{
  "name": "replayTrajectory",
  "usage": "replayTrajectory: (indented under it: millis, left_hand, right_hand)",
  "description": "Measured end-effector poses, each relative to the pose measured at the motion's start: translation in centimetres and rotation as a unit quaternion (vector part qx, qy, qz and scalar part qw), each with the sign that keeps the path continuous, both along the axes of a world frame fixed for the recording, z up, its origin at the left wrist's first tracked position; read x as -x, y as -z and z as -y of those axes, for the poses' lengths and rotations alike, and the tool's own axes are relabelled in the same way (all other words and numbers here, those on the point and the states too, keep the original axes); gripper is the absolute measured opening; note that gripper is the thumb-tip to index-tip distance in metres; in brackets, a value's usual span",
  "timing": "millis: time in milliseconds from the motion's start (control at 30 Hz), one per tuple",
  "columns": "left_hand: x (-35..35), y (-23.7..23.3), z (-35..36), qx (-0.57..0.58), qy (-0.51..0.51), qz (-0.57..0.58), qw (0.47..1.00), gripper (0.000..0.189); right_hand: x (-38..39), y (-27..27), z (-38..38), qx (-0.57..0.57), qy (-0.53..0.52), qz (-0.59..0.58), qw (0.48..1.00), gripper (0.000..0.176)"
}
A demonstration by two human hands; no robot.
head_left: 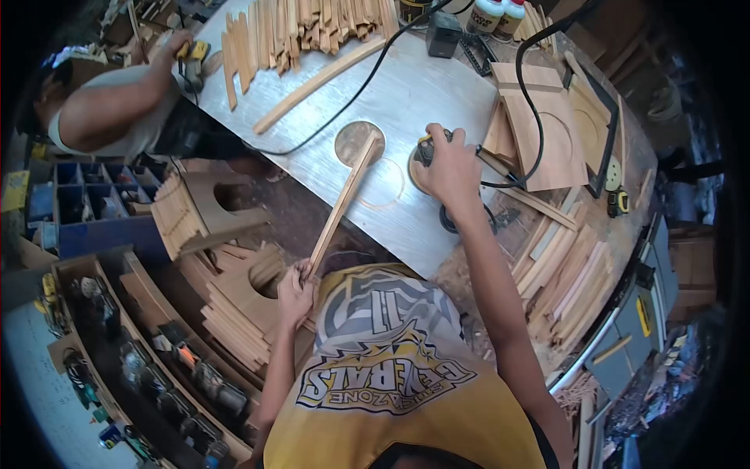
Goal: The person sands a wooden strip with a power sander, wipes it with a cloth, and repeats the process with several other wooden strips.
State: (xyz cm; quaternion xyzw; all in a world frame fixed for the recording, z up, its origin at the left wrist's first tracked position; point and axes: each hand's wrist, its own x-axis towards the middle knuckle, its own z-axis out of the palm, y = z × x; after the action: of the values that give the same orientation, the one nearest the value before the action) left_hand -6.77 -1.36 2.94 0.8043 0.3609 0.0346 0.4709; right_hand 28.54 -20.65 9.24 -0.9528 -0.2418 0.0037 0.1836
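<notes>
My left hand (295, 295) is closed around the near end of a long thin wooden strip (341, 207). The strip slants up and away, its far end lying over a round hole (349, 142) in the metal-topped table (422, 86). Right of that hole, my right hand (451, 166) grips a black and yellow power tool (426, 152) with a round base, resting on the metal surface. My fingers wrap over its top and hide much of it. A faint circle outline (380, 184) shows on the metal between strip and tool.
Many wooden strips (293, 31) lie at the table's far side. A black cable (344, 105) crosses the metal. Wooden panels (539, 125) and more strips (566, 273) are at right. A co-worker (117, 105) stands at upper left with a yellow tool (194, 53).
</notes>
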Motion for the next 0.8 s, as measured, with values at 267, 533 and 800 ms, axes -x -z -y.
replayTrajectory:
  millis: [267,533,800]
  left_hand:
    - [-10.9,3.8,-3.4,-0.038,0.165,-0.006,0.986,0.035]
    - [-14.3,-1.7,-3.5,-0.222,0.132,0.071,0.963,0.051]
    - [-16.5,3.0,2.3,-0.245,0.236,-0.167,0.925,0.116]
  right_hand:
    - [1.7,-0.9,1.0,0.050,0.052,-0.032,0.997,0.062]
    - [2.2,-0.5,0.2,0.054,0.079,-0.011,0.995,0.063]
    - [2.2,-0.5,0.1,0.036,0.084,0.000,0.996,0.061]
